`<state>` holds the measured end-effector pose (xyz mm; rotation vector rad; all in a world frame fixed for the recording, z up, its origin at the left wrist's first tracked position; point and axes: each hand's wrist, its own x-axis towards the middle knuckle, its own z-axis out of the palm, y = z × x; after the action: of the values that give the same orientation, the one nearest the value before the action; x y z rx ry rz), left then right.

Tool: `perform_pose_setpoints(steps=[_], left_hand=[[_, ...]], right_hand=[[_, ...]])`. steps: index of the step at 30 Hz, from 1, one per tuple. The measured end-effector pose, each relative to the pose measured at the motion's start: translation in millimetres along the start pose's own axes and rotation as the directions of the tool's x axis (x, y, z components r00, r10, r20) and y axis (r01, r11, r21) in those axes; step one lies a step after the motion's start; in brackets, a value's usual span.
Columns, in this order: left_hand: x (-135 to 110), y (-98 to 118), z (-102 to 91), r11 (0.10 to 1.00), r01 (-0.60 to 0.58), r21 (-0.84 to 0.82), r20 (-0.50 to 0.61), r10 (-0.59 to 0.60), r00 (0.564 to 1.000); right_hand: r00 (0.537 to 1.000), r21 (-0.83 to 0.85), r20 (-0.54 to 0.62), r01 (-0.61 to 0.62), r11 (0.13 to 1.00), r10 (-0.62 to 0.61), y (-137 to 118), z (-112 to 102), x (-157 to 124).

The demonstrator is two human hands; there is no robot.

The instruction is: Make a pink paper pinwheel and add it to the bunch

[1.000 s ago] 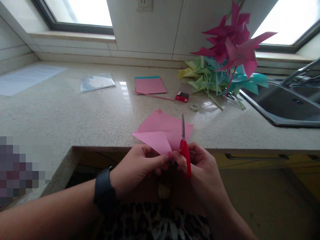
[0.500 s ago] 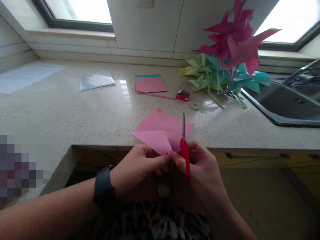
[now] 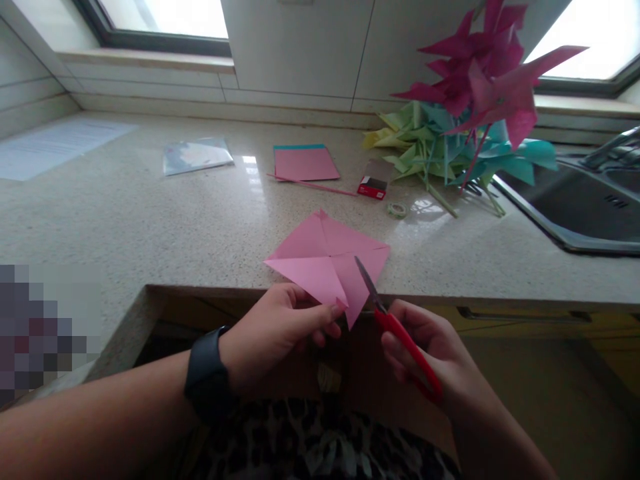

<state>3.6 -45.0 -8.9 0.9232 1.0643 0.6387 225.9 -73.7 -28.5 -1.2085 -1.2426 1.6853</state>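
My left hand, with a dark watch on its wrist, pinches the near corner of a creased pink paper square held over the counter's front edge. My right hand grips red-handled scissors. Their blades point up and left, and the tip touches the paper's lower right side. Both hands hover just in front of the speckled stone counter.
Farther back lie a pink paper stack, a thin pink stick, a small red box, a tape roll and a plastic sleeve. Paper pinwheels pile at the right beside a sink. A white sheet lies far left.
My right hand has drawn back to the right and tilted the scissors, so the blades now slant up-left instead of standing upright over the paper. The left hand keeps its pinch.
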Motion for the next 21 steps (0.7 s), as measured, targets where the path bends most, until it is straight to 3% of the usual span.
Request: perform_pose_setpoints(steps=[5,10,14,21], left_hand=[[-2,2,0.9,0.999,0.009,-0.038,-0.006,-0.01,1.0],[-1,1,-0.3,0.999,0.011,-0.037,-0.009,-0.012,1.0],[-1,1,-0.1,0.999,0.009,-0.045,-0.005,-0.01,1.0],[-1,0,-0.8,0.999,-0.003,-0.046,-0.002,0.003,1.0]], right_hand=[[0.986,0.076,0.152,-0.079,0.994,0.067,11,-17,-11],[0.949,0.036,0.273,-0.174,0.984,0.158,14,-25,-19],[0.94,-0.004,0.272,-0.214,0.977,0.207,13,-26,-21],[0.952,-0.025,0.246,-0.179,0.984,0.179,11,-24,-20]])
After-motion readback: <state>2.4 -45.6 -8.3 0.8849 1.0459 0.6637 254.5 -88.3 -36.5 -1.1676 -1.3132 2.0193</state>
